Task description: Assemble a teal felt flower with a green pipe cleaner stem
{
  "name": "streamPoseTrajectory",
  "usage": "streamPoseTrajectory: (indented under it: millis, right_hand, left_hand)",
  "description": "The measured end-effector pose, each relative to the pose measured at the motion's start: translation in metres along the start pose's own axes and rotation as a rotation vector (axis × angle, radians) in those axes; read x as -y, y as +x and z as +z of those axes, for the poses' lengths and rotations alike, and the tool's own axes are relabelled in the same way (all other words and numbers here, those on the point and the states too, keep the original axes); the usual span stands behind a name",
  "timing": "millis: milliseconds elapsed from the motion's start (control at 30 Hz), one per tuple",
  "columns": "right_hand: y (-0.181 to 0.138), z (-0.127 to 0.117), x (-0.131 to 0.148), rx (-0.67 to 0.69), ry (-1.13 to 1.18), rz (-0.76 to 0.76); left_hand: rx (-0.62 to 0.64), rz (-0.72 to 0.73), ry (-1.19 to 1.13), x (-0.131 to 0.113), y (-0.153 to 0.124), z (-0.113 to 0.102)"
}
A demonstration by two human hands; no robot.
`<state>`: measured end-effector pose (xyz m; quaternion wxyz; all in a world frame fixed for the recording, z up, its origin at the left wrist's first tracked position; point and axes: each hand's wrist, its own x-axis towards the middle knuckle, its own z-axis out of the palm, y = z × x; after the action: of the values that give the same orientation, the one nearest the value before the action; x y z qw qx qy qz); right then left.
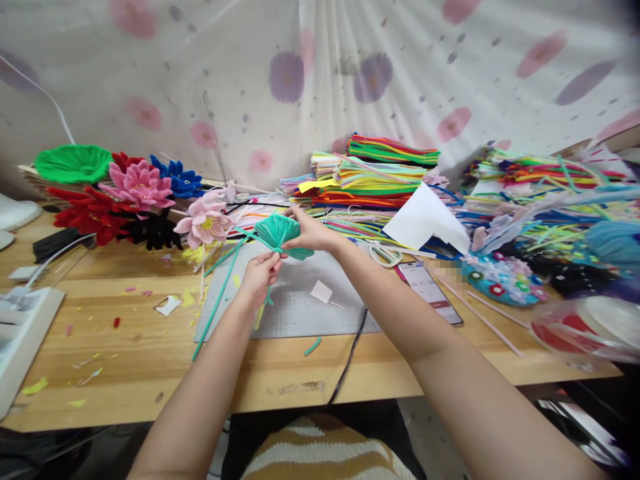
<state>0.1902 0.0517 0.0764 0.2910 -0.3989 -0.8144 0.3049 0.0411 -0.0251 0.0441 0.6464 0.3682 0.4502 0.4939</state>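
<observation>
A teal pipe-cleaner fan with long teal stems trailing down to the left hangs above a grey cutting mat. My left hand is closed in a pinch at the fan's base, where the stems gather. My right hand is closed over the fan's right side and top edge, fingers wrapped round the folded loops. A second teal piece sticks out under my right hand.
Finished pipe-cleaner flowers lie at the back left. Stacks of coloured pipe cleaners fill the back and right. Scissors, a phone, a white paper sheet and a black cable lie near the mat. Scraps litter the wooden table.
</observation>
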Motion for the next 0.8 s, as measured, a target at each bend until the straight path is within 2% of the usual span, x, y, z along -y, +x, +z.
streamPoseTrajectory:
  millis: [400,467,533,633,667,733,800]
  right_hand:
    - [0.002,0.000,-0.005,0.045,0.171,0.025]
    - [0.003,0.002,-0.006,0.019,0.143,0.020]
    - [-0.001,0.006,-0.005,-0.081,0.094,0.017]
    - [-0.026,0.009,0.001,-0.340,-0.010,0.014]
    - [-0.040,0.008,0.004,-0.388,-0.046,0.005]
    - [-0.073,0.003,0.005,-0.340,-0.100,0.047]
    - [-0.109,-0.008,-0.001,-0.138,-0.170,0.195]
  left_hand:
    - [0.055,0.011,-0.005,-0.003,-0.002,-0.005]
    - [0.037,-0.008,-0.014,-0.003,-0.001,-0.003]
    - [0.004,-0.024,-0.018,-0.005,0.001,-0.002]
    - [-0.060,-0.027,-0.029,-0.008,0.003,-0.001]
    - [-0.082,-0.027,-0.034,-0.010,0.003,-0.002]
    - [-0.117,-0.032,-0.047,-0.012,0.004,-0.003]
    - [-0.138,-0.034,-0.062,-0.013,0.004,-0.005]
